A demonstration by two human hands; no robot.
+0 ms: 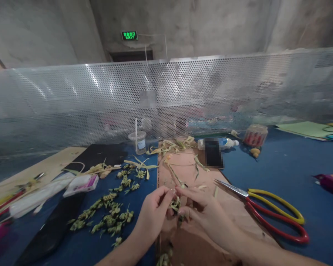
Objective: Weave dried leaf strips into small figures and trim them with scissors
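Over a strip of brown cardboard, my left hand and my right hand meet with fingertips close together. Between them is a small piece of green plant strips, partly covered by the fingers. Both hands are closed on it in a pinch. Just beyond the fingertips lie dry pale stalks and leaves. To the left, several small green knotted plant pieces are spread over the blue table. Scissors with one yellow and one red handle lie right of my right hand, blades pointing left.
A plastic cup with a straw stands at the back beside loose dry leaves. Behind runs a perforated metal screen. A lying bottle and a clear jar are back right. A tissue pack lies left.
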